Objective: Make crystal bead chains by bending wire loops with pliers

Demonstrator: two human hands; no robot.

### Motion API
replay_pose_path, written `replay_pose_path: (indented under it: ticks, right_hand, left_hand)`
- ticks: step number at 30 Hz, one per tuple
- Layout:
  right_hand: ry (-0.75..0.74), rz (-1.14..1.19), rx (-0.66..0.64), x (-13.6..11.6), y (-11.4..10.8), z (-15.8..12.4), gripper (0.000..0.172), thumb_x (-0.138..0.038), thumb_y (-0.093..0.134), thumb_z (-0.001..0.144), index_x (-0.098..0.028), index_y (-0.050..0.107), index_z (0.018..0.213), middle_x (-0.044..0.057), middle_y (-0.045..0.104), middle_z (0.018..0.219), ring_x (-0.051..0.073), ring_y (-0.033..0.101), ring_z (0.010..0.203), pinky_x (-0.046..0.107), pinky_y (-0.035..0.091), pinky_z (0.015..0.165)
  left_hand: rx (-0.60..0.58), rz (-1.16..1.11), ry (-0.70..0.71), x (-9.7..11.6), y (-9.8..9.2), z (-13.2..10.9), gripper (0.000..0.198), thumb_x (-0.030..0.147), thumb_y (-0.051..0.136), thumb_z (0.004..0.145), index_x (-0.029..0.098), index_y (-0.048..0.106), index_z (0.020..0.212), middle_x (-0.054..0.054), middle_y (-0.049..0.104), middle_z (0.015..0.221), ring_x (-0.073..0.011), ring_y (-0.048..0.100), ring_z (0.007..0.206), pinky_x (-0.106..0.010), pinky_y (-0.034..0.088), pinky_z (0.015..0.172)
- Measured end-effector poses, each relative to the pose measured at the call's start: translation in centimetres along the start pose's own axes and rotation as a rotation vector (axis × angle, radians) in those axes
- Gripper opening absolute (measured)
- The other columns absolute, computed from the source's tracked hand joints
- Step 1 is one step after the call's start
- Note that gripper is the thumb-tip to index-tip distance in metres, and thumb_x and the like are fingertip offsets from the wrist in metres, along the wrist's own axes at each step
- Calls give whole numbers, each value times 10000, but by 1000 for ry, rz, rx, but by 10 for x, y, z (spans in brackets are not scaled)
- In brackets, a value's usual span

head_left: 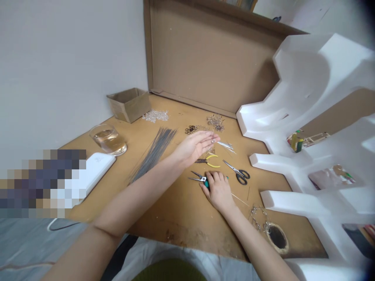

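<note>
My left hand is over the middle of the table, its fingers close together and bent around a small clear piece that glints at the fingertips. Just beyond those fingers lies a bunch of short silvery wires. Below it, yellow-handled pliers rest on the tabletop, partly covered by my left hand. My right hand is closed over green-handled needle-nose pliers, their jaws parted and pointing left. Black-handled scissors lie beyond my right hand. A thin wire sticks out beside that hand.
Long grey wires lie left of centre. Clear beads are heaped by a cardboard box. A glass of liquid and a white device stand left. White foam borders the right; a wire chain lies near a round hole.
</note>
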State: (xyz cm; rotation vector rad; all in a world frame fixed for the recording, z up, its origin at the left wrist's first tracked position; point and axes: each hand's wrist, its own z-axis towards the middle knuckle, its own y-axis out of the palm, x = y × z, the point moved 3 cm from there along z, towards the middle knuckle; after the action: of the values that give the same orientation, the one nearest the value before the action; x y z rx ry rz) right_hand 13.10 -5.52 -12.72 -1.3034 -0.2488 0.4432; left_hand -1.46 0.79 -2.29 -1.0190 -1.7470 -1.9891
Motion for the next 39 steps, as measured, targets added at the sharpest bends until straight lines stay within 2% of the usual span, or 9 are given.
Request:
replay_pose_path:
  ticks: [7,9,14,17,19,22,27,34,39]
  right_hand:
    - [260,884,363,17,-61,31,467,-450,526,844,-201,518,1239,99,639,1094,200,612,973,373,490,863]
    - [284,984,409,17,-77,47,467,-433,643,755,-209,583,1161,77,666,1022,191,629,900,345,515,807]
    - [402,1157,348,30,-93,70,263,-402,673,714,-175,691,847,49,699,800,169,636,737,339,511,769]
    - [387,1295,209,41,-99,72,271,-401,713,676,-165,682,804,20,667,667,143,603,622,324,503,685]
    - [334,1326,136,44,-105,70,271,-401,708,690,-163,684,818,13,659,655,128,587,605,311,489,672]
    - [251,1321,68,44,-110,67,250,-398,683,728,-164,689,817,9,654,671,116,572,613,296,471,667]
    - [201,1369,20,41,-108,64,242,-394,658,755,-162,687,818,2,634,667,113,564,626,289,465,663]
    - [349,1323,37,47,-113,61,385,-433,649,741,-165,633,1018,47,674,824,152,627,740,307,492,686]
    - [360,1221,-10,43,-111,61,355,-412,676,716,-149,651,952,42,668,772,146,616,686,311,494,700]
  left_hand:
    - [37,25,80,-17,15,-11,85,184,596,796,137,588,866,-84,641,1048,-183,545,1142,-330,324,1057]
    - [27,81,77,-23,18,-13,127,206,596,798,142,584,908,-84,639,1061,-180,549,1134,-331,344,1043]
    - [-77,462,-20,-11,21,-21,345,240,648,772,186,557,1101,-95,609,1190,-174,575,1099,-310,418,964]
    - [-110,816,-27,11,17,-24,289,298,649,767,157,591,1012,-76,685,882,-158,649,756,-299,500,735]
    - [-12,996,132,26,13,-23,241,371,595,798,152,607,899,-48,652,772,-140,612,664,-262,478,617]
    - [94,1175,357,35,15,-19,259,369,638,761,165,621,919,-41,627,872,-131,578,764,-238,457,670]
    - [-138,1161,180,14,25,-4,264,409,570,809,156,643,830,-6,612,698,-94,522,593,-212,422,575]
    - [67,995,210,16,15,5,300,443,601,776,149,642,819,-35,664,719,-123,598,622,-198,432,502]
    - [44,950,179,19,12,4,314,447,623,765,137,633,808,-47,677,741,-128,625,638,-206,470,536]
